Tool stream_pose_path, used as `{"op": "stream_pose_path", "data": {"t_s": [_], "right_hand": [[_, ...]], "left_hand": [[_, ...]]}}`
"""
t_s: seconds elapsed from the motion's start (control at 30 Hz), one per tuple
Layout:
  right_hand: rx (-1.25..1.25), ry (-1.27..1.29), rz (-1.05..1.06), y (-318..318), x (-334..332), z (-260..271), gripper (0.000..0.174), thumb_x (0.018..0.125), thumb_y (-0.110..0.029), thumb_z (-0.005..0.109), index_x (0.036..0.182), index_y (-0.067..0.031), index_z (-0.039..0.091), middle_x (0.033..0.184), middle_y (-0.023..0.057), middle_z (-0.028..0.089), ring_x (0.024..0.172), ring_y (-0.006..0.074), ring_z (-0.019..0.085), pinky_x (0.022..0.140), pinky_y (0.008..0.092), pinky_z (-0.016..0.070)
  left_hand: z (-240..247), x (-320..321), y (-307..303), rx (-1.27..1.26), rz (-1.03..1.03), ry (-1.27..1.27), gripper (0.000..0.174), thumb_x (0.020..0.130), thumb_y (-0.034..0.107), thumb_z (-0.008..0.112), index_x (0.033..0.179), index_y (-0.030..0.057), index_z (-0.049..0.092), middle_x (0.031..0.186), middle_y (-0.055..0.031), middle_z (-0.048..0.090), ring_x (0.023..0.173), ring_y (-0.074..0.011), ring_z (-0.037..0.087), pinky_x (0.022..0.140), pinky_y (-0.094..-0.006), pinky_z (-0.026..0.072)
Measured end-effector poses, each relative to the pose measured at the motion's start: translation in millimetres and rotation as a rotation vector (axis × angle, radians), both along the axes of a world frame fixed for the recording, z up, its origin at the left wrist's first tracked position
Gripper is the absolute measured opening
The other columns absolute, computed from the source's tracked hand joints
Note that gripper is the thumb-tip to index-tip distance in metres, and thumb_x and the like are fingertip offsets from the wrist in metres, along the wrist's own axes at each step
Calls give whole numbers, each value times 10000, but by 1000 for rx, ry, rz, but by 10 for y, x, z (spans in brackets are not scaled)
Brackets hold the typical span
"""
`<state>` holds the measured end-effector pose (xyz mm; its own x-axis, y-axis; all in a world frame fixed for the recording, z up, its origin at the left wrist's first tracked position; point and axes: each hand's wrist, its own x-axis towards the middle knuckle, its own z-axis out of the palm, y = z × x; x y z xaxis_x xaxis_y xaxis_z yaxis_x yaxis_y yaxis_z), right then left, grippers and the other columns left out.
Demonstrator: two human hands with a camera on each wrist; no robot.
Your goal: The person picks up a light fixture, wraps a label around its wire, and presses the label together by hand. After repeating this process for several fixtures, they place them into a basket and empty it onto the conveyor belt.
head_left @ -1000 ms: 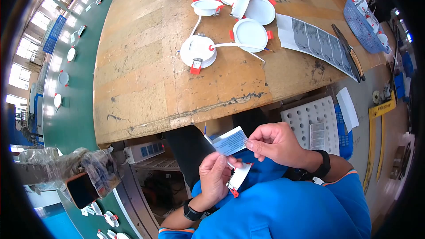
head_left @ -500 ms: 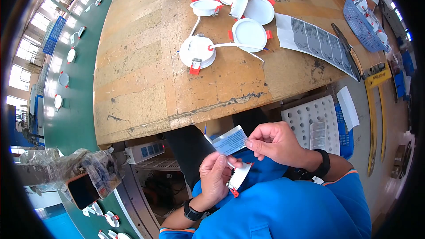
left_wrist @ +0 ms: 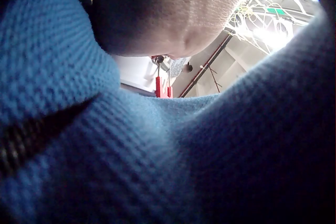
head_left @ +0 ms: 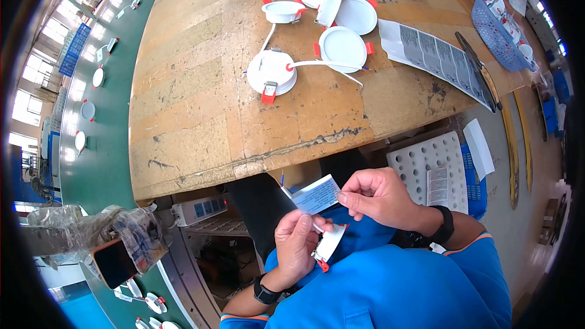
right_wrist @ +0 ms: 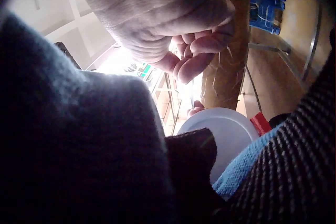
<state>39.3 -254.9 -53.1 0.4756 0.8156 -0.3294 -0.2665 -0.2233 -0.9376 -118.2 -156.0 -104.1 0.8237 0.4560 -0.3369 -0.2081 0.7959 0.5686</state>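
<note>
In the head view my left hand (head_left: 295, 242) grips a small white downlight (head_left: 331, 242) with red-tipped spring clips, held low in front of the blue shirt. Its white cable runs up past the fingers to a blue wire end. A printed label (head_left: 315, 195) with dark text stands out from the cable, and my right hand (head_left: 379, 200) pinches its right edge between thumb and forefinger. In the right wrist view, the curled right fingers (right_wrist: 195, 61) appear above the downlight's white face (right_wrist: 223, 129). Cloth fills most of the left wrist view, leaving a red clip (left_wrist: 159, 86) visible.
Several white downlights (head_left: 342, 47) lie on the worn wooden table (head_left: 195, 97). Toward its right are a printed sheet (head_left: 426, 55), scissors (head_left: 478, 70) and a blue basket (head_left: 496, 36) of lamps. A green conveyor (head_left: 106, 140) runs at left, near a phone (head_left: 114, 263).
Both hands, the label and the downlight stay practically still. At the far upper right another person's arm and hands have shifted, and yellow floor-side items there appear at a different angle.
</note>
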Motion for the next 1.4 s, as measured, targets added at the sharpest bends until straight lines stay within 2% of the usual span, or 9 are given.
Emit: {"op": "stream_pose_path", "data": {"t_s": [1.4], "right_hand": [[16,-5,10,7,-2,-41,146,826,-93,599,754,34,589,616,40,592,522,46,530,457,184,425]], "left_hand": [[27,-22,-10,43,-9,-43,185,892,119,492,1023,-2,544,845,-137,617,808,-230,617,807,-392,494]]}}
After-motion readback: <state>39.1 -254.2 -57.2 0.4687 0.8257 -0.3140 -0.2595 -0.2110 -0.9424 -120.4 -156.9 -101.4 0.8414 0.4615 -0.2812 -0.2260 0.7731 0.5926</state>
